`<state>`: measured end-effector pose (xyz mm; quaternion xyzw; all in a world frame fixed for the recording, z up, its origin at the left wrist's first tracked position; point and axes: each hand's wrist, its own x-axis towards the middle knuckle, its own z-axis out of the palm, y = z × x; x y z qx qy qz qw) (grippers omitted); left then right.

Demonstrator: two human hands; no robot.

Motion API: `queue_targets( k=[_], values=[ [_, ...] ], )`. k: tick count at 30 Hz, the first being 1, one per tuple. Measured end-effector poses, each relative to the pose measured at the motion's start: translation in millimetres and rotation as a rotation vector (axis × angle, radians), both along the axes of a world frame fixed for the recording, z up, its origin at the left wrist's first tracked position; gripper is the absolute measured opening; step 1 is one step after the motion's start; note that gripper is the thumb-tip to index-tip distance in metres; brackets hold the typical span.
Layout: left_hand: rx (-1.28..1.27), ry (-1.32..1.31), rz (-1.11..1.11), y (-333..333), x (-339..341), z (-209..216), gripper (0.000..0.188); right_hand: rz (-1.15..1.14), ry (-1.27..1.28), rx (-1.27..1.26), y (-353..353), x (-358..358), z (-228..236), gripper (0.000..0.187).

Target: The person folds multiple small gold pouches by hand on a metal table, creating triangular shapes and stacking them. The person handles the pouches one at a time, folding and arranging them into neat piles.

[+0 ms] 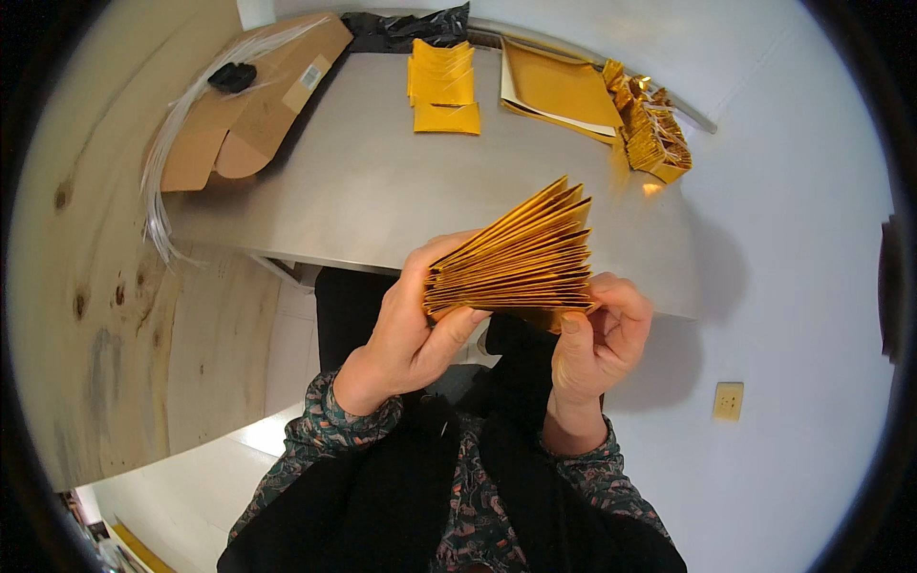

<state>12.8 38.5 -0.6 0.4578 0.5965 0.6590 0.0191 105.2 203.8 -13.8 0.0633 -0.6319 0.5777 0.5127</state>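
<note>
A thick stack of gold folded paper pieces (pixel 516 263) is held up in front of me, above the near edge of the table. My left hand (pixel 406 320) grips its left end, thumb below and fingers behind, so the folds press together there. Toward the right the pieces fan apart. At the lower right corner my right hand (pixel 602 334) pinches the edge of the bottom pieces between thumb and fingers. The far side of the stack is hidden.
On the metal table (pixel 334 191) lie an overlapping row of gold packets (pixel 444 86), flat gold and white sheets (pixel 559 91), and bundled gold folded pieces (pixel 654 134). A cardboard box (pixel 248 105) with clear strands (pixel 158 181) is at left, black plastic (pixel 411 26) behind. A wall stands right.
</note>
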Motion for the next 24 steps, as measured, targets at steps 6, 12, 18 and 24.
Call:
queue_targets(
  k=[6,12,18,24],
  values=[
    [0.027,-0.128,-0.007,1,7,-2,0.052,0.045,0.018,0.026,2,1,0,0.027],
    [0.059,-0.039,-0.008,3,4,-4,0.052,0.061,-0.011,0.054,5,4,3,0.026],
    [0.096,-0.009,0.012,5,6,-8,0.052,0.070,-0.061,0.080,5,7,9,0.028],
    [0.087,0.008,0.041,7,5,-13,0.050,0.066,-0.114,-0.068,0,7,14,0.027]
  ],
)
